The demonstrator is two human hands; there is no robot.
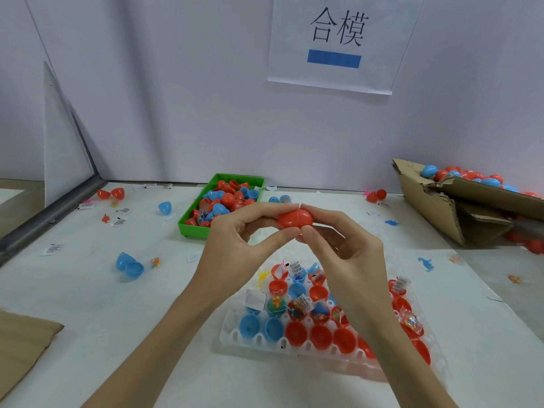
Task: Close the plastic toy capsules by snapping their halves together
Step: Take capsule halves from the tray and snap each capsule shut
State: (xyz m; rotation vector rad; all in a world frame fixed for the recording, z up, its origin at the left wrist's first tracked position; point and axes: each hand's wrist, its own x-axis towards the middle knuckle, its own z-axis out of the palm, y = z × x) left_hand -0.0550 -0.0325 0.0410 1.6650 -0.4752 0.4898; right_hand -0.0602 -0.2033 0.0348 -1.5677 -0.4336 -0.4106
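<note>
Nearest to the person sits a white plastic tray of open capsule halves, red and blue, some stuffed with tiny toys and paper slips. Above it, both hands meet in mid-air: the left hand and the right hand each pinch one end of a red capsule between thumb and fingers, its two halves already joined at a visible seam. A loose blue capsule lies open on the white table, off to the left. Further back there's a green bin full of halves, then a torn cardboard box of closed capsules on the right. A paper sign hangs on the wall.
</note>
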